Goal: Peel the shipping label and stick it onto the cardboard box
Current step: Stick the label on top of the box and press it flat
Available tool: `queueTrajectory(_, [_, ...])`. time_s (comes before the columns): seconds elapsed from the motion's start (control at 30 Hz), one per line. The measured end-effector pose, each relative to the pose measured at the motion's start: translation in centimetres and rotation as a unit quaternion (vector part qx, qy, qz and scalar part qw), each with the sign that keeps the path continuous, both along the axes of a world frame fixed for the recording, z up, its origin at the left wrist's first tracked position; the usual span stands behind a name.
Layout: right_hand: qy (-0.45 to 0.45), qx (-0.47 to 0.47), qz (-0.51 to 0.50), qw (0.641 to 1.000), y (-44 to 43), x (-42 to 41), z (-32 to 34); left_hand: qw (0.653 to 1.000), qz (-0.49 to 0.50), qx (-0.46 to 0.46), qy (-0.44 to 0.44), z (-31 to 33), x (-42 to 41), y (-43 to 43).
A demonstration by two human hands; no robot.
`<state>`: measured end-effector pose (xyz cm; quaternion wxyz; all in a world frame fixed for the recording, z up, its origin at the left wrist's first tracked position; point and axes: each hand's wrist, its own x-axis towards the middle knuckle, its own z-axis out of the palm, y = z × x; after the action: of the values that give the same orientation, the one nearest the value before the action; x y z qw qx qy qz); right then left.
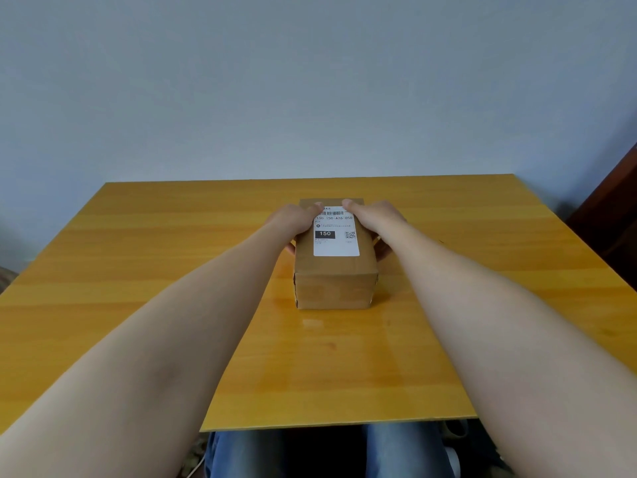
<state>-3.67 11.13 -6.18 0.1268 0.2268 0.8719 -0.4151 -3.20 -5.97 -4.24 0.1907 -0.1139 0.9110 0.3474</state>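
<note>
A brown cardboard box (333,288) stands in the middle of the table. A white shipping label (336,238) with a barcode, a QR code and the number 150 lies flat on the box's top. My left hand (294,222) holds the box's left side, its thumb resting on the label's far left corner. My right hand (374,219) clasps the right side, thumb on the label's far right corner. The fingers of both hands wrap down the box's sides and are mostly hidden.
The orange wooden table (138,288) runs to a pale wall at the back. A dark wooden piece of furniture (610,222) stands at the right. My legs in blue jeans (241,453) show below the table's near edge.
</note>
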Motion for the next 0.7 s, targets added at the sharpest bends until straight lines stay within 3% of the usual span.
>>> queueTrajectory(0.7, [-0.005,-0.015,0.037,0.999,-0.2,1.9,0.0,1.000,-0.014,0.012,0.014,-0.9,1.3,0.3])
